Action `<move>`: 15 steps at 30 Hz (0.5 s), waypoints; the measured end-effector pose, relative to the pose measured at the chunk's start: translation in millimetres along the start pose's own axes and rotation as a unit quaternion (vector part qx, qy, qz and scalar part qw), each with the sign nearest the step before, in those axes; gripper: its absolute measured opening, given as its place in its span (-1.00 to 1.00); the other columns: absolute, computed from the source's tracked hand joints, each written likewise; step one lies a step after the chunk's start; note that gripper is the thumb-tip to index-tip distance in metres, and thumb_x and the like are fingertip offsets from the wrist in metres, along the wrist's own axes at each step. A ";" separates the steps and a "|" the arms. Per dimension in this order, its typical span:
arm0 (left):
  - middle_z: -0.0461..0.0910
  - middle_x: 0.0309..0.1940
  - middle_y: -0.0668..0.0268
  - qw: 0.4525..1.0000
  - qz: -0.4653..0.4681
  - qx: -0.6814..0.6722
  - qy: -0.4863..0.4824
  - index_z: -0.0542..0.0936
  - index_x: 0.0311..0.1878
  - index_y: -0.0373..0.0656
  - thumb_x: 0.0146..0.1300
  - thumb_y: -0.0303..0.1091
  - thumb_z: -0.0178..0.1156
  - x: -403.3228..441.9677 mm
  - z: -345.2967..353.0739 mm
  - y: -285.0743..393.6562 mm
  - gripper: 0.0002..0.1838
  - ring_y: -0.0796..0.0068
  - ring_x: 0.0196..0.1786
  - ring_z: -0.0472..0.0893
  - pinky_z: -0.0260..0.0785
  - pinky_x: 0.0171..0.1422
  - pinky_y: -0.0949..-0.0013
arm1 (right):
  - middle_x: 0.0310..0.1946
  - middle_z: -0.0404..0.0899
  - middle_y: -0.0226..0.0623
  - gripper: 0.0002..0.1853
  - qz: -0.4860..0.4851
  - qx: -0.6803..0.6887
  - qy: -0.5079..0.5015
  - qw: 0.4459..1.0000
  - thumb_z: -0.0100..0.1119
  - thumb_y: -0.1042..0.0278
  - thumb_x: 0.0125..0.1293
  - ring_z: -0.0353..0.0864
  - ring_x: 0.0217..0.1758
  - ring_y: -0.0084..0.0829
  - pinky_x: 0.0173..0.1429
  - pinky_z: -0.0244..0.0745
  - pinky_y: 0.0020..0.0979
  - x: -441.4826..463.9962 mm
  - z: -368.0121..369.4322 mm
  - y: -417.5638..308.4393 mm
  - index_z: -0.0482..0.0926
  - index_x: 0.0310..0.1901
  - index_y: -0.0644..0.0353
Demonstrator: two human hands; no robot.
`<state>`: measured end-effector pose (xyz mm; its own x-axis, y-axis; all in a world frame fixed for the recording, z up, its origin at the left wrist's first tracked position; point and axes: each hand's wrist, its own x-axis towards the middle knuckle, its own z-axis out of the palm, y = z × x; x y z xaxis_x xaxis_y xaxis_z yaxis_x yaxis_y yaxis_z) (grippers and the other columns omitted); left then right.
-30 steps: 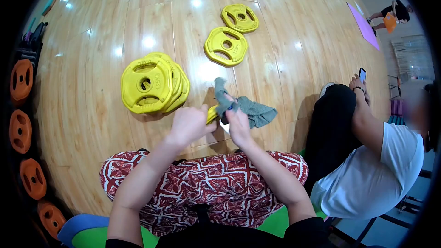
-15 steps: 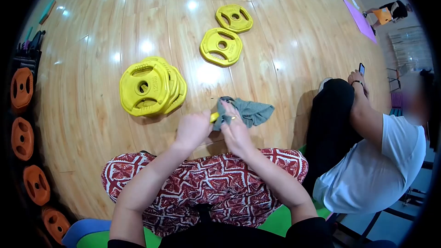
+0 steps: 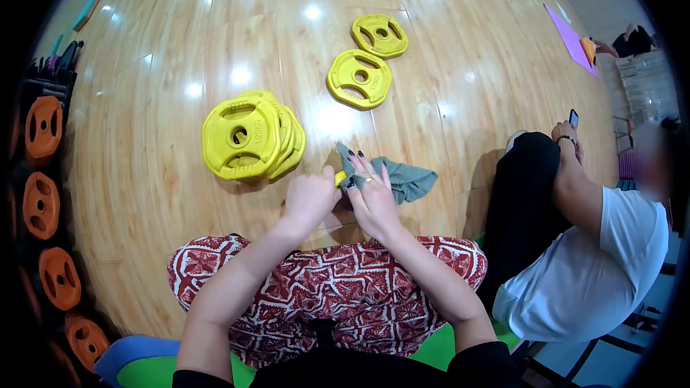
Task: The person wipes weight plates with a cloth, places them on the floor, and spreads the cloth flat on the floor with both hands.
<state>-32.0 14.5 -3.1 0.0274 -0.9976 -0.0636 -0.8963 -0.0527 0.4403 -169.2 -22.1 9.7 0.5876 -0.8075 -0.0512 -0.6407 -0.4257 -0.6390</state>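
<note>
My left hand [image 3: 310, 201] is closed on a yellow weight plate [image 3: 340, 177]; only a small strip of it shows, seen nearly edge-on between my hands. Against that plate my right hand [image 3: 375, 205] presses a grey-green cloth [image 3: 408, 179], with the thumb bent in and the fingers stretched over the fabric. The cloth's loose end hangs out to the right. A stack of yellow weight plates [image 3: 241, 136] stands on the floor to the left, the top one marked 1.25KG. Farther ahead, two yellow plates lie flat, a nearer one [image 3: 375, 79] and a farther one [image 3: 395, 45].
On my right sits a person in a white shirt [image 3: 586, 273], holding a phone [image 3: 573, 118]. Orange weight plates [image 3: 41, 205] stand in a rack along the left edge. A purple mat [image 3: 571, 39] lies far right, near another person [image 3: 634, 41]. Beneath me is a green mat [image 3: 147, 373].
My right fingers have moved over the cloth and spread more. The whole view has shifted slightly, so the floor plates appear a little farther right. The distant person is bent lower.
</note>
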 end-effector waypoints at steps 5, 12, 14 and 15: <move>0.50 -0.69 0.15 1.000 0.012 -0.014 0.009 0.44 -0.47 -0.21 -0.06 -0.18 0.20 3.0 -5.8 -1.8 -0.72 0.21 -0.60 0.55 0.39 -0.51 0.23 | 0.17 0.26 -0.21 -0.55 -0.013 -0.070 -0.008 0.997 -0.17 0.28 0.19 0.14 0.28 -0.23 0.31 -0.18 0.03 1.0 -2.5 6.8 0.30 0.11 0.25; 0.51 -0.65 0.12 0.999 0.006 -0.010 -0.051 0.46 -0.44 -0.22 -0.07 -0.15 0.21 0.7 -18.8 -8.0 -0.69 0.16 -0.55 0.55 0.39 -0.45 0.21 | 0.06 0.35 -0.05 -0.62 0.072 -0.004 0.081 0.994 -0.23 0.26 0.21 0.29 0.17 -0.15 0.23 0.09 -0.13 9.7 0.5 26.1 0.42 -0.03 0.29; 0.51 -0.61 0.07 0.995 -0.006 -0.039 -0.090 0.47 -0.42 -0.23 -0.08 -0.14 0.21 0.3 -21.2 -14.8 -0.68 0.11 -0.50 0.54 0.39 -0.41 0.15 | -0.02 0.39 0.01 -0.64 0.123 0.029 0.058 0.990 -0.22 0.27 0.21 0.36 0.07 -0.10 0.14 0.19 -0.18 13.2 -4.9 37.2 0.43 -0.09 0.33; 0.51 -0.61 0.07 0.995 -0.005 -0.039 -0.090 0.47 -0.42 -0.23 -0.08 -0.14 0.21 1.3 -16.3 -18.4 -0.68 0.11 -0.50 0.54 0.39 -0.41 0.15 | -0.10 0.43 0.07 -0.65 0.170 0.058 0.037 0.983 -0.22 0.27 0.21 0.43 -0.02 -0.05 0.06 0.28 -0.22 15.7 -7.9 39.5 0.45 -0.15 0.36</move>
<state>-8.2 13.4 3.4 -0.0489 -0.9733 -0.2241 -0.8593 -0.0734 0.5062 -189.1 -54.8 -10.2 0.3087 -0.9247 -0.2229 -0.7305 -0.0805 -0.6781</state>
